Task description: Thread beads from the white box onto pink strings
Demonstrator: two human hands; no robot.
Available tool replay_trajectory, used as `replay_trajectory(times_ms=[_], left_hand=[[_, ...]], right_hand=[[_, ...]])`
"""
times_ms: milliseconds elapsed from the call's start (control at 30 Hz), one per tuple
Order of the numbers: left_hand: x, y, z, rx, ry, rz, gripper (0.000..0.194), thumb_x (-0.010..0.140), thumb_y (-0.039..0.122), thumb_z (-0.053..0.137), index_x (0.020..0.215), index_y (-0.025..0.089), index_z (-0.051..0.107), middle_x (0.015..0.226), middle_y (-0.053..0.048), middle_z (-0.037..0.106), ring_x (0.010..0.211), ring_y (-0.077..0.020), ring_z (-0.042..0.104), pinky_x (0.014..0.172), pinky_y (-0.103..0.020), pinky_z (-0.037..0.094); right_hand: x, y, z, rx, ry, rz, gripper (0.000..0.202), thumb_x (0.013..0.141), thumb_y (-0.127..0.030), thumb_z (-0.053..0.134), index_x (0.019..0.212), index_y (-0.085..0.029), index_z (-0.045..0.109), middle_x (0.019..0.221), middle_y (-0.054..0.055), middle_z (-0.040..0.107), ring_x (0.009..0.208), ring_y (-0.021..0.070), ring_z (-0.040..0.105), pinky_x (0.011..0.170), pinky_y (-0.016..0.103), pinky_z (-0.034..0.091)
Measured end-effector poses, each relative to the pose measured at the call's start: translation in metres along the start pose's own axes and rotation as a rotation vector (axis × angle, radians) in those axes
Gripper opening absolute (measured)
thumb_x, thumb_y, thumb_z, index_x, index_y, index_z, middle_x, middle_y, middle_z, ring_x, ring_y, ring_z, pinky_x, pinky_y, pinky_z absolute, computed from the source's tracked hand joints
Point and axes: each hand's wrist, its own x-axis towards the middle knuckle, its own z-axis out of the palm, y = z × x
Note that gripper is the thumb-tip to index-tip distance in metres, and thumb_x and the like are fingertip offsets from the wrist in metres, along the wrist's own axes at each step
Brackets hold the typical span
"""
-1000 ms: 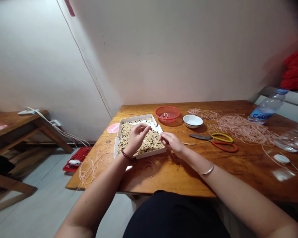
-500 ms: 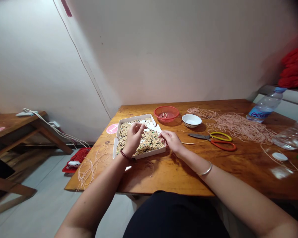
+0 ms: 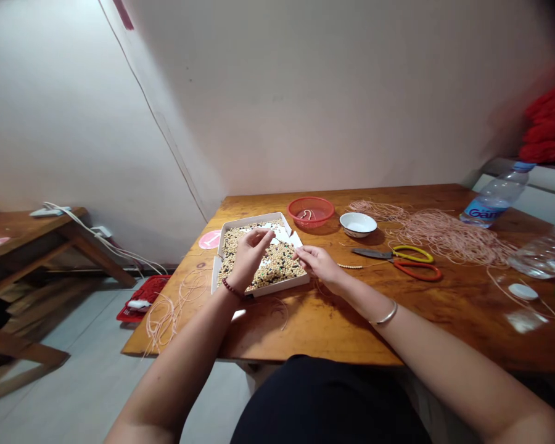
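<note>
A white box tray (image 3: 284, 285) full of small cream, black and green beads lies on the wooden table. Over its left half is my left hand (image 3: 252, 256), thumb and fingertips pinched together; what lies between them is too small to make out. My right hand (image 3: 317, 262), at the tray's right edge, has its fingers closed on a thin string. The string's near end points toward my left fingertips. Beyond the right wrist, a short row of cream beads (image 3: 350, 266) on a cord rests on the table.
Behind the tray stand a red basket (image 3: 311, 213) and a white bowl (image 3: 358, 225). Scissors (image 3: 416, 262) lie to the right, near a heap of pink cord (image 3: 448, 237) and two plastic bottles (image 3: 499, 194). Loose cord (image 3: 164, 320) lies at the table's left edge.
The fingers of my right hand have shifted slightly left. My left hand has stayed nearly in place, still pinched. The view has moved very slightly.
</note>
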Motion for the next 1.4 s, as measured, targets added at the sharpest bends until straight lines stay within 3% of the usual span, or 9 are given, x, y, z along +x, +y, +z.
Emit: replay_trajectory(times_ms=[167,433,567,733,833,900,1067,1233,1400], left_hand=[[-0.001,0.000,-0.001,-0.022,-0.038,-0.005,0.035,0.074,0.049,0.065,0.084,0.015,0.064,0.084,-0.007,0.065,0.072,-0.0128,0.058,0.052,-0.019,0.045],[-0.002,-0.006,0.003,0.023,-0.058,0.158,0.030,0.086,0.048,0.050,0.086,0.018,0.044,0.075,-0.005,0.068,0.059,-0.0118,0.061,0.049,-0.020,0.044],[-0.003,-0.003,0.004,-0.030,-0.108,0.106,0.029,0.088,0.048,0.046,0.087,0.020,0.039,0.079,-0.005,0.069,0.061,-0.0118,0.062,0.050,-0.020,0.044],[-0.006,0.001,0.006,-0.031,-0.250,0.034,0.030,0.084,0.047,0.053,0.084,0.017,0.048,0.091,-0.008,0.068,0.071,-0.0117,0.062,0.055,-0.019,0.046],[-0.006,-0.001,0.008,0.014,-0.305,0.031,0.030,0.079,0.045,0.061,0.082,0.016,0.057,0.084,-0.007,0.067,0.072,-0.0126,0.062,0.055,-0.020,0.047],[-0.006,-0.003,0.009,-0.006,-0.304,0.015,0.030,0.076,0.043,0.066,0.084,0.015,0.060,0.078,-0.006,0.066,0.069,-0.0125,0.061,0.054,-0.020,0.048],[-0.005,-0.004,0.009,-0.052,-0.309,-0.022,0.043,0.073,0.038,0.071,0.108,0.017,0.059,0.077,-0.005,0.068,0.068,-0.0132,0.062,0.055,-0.022,0.049],[-0.005,-0.004,0.009,0.008,-0.311,-0.005,0.031,0.079,0.043,0.063,0.088,0.014,0.063,0.082,-0.010,0.069,0.074,-0.0158,0.065,0.058,-0.024,0.053],[-0.005,-0.009,0.010,-0.023,-0.216,0.008,0.034,0.082,0.048,0.057,0.086,0.014,0.053,0.089,-0.011,0.070,0.072,-0.0152,0.066,0.057,-0.023,0.053]], right_hand=[[0.000,0.001,0.001,0.062,-0.005,0.025,0.038,0.069,-0.054,0.061,0.069,-0.018,0.049,0.051,-0.008,0.036,0.038,0.0039,0.024,0.037,0.020,0.013],[-0.004,-0.005,0.004,0.085,0.016,0.038,0.038,0.072,-0.055,0.058,0.066,-0.019,0.045,0.051,-0.008,0.024,0.042,0.0055,0.016,0.040,0.021,0.008],[-0.005,-0.006,0.006,0.052,0.019,0.005,0.036,0.072,-0.053,0.059,0.068,-0.019,0.046,0.051,-0.008,0.027,0.043,0.0060,0.018,0.040,0.022,0.010],[-0.006,-0.005,0.007,0.021,0.019,-0.022,0.031,0.073,-0.048,0.059,0.074,-0.018,0.052,0.049,-0.009,0.026,0.042,0.0060,0.019,0.040,0.023,0.009],[-0.006,-0.006,0.007,0.063,0.019,0.010,0.031,0.073,-0.047,0.060,0.075,-0.018,0.051,0.049,-0.010,0.025,0.040,0.0052,0.016,0.039,0.022,0.008],[-0.006,-0.005,0.006,0.104,0.016,0.040,0.030,0.072,-0.046,0.061,0.076,-0.018,0.050,0.049,-0.010,0.025,0.039,0.0047,0.015,0.038,0.022,0.007],[-0.005,-0.002,0.006,0.160,-0.006,0.083,0.031,0.071,-0.046,0.063,0.077,-0.019,0.049,0.049,-0.011,0.025,0.038,0.0039,0.014,0.037,0.022,0.006],[-0.004,-0.001,0.007,0.173,-0.004,0.104,0.031,0.070,-0.045,0.062,0.078,-0.018,0.049,0.049,-0.011,0.025,0.037,0.0037,0.014,0.037,0.021,0.005],[-0.006,-0.004,0.007,0.158,0.017,0.116,0.030,0.071,-0.045,0.060,0.077,-0.018,0.050,0.047,-0.011,0.024,0.037,0.0039,0.014,0.037,0.020,0.006]])
